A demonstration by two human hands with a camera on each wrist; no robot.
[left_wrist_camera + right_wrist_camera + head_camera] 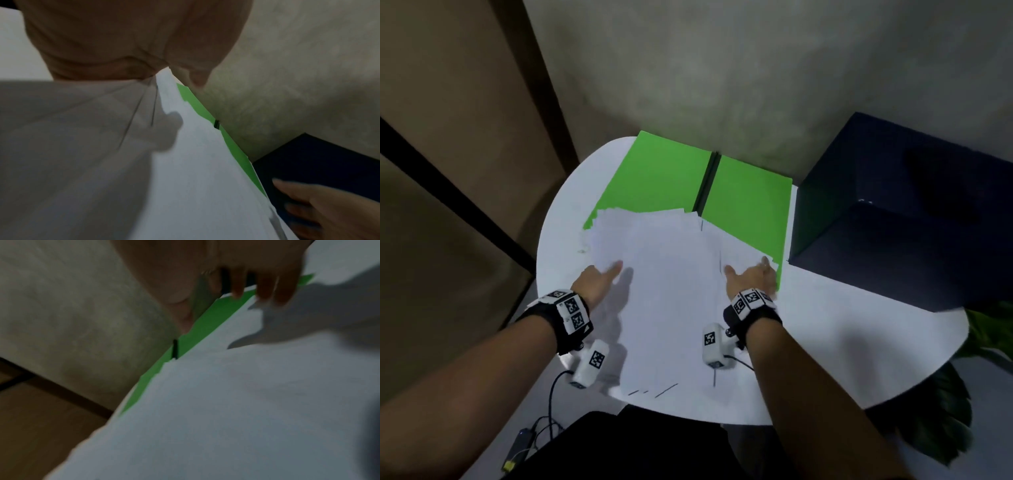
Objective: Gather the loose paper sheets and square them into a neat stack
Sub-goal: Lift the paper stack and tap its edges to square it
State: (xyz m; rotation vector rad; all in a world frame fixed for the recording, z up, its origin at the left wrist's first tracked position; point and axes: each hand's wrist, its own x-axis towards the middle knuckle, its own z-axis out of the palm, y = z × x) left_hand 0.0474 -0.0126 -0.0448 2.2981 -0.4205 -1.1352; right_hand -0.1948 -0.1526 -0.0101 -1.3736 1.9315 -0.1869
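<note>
Several loose white paper sheets (671, 291) lie fanned in an uneven pile on the round white table (842, 342), their far edges overlapping an open green folder (661, 174). My left hand (602, 277) grips the pile's left edge, thumb on top and fingers hidden beneath; in the left wrist view the paper sheets (205, 178) crease where the left hand (164, 71) pinches them. My right hand (750, 274) stands at the pile's right edge, thumb spread. In the right wrist view its straight fingers (265, 293) touch the edge of the paper sheets (246, 402) over the green folder (205, 321).
A dark blue box (893, 212) stands at the table's right, close beside the folder. A concrete wall rises just behind the table. Plant leaves (945, 411) show under the right rim. Cables hang off the near left edge.
</note>
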